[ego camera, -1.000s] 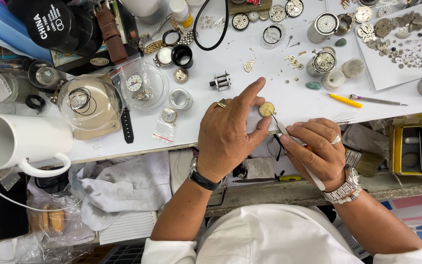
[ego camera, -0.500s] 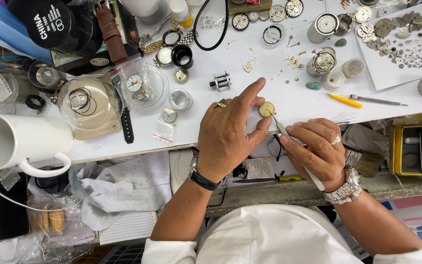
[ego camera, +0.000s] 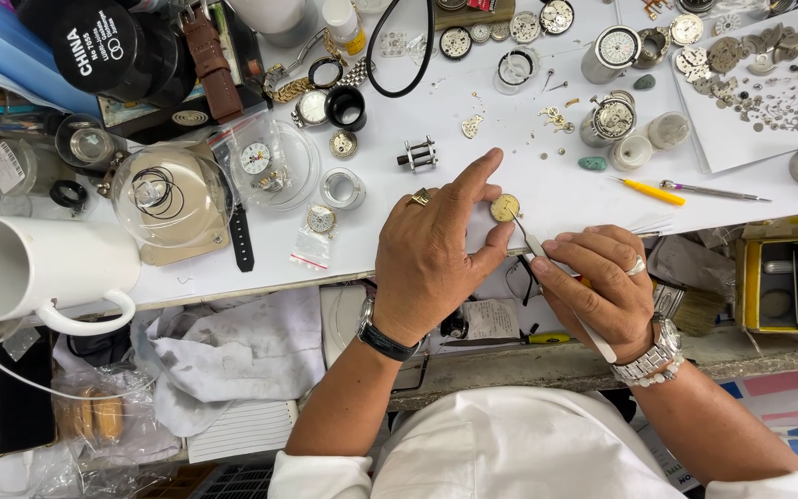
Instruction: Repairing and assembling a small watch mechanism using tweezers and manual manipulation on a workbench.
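Note:
My left hand point(ego camera: 438, 251), with a ring and a dark wristwatch, pinches a small round gold-coloured watch movement point(ego camera: 504, 207) between forefinger and thumb against the white work surface point(ego camera: 473, 120). My right hand point(ego camera: 595, 288), wearing a ring and a metal bracelet watch, grips slim white tweezers point(ego camera: 536, 246) whose tip touches the lower edge of the movement. Both hands rest near the front edge of the bench.
Watch cases, dials and loose parts point(ego camera: 750, 88) crowd the back right. A yellow-handled tool point(ego camera: 650, 191) and a metal pick point(ego camera: 713, 192) lie to the right. A glass dome point(ego camera: 170, 199), a white mug point(ego camera: 34, 268) and a brown strap point(ego camera: 212, 66) stand left.

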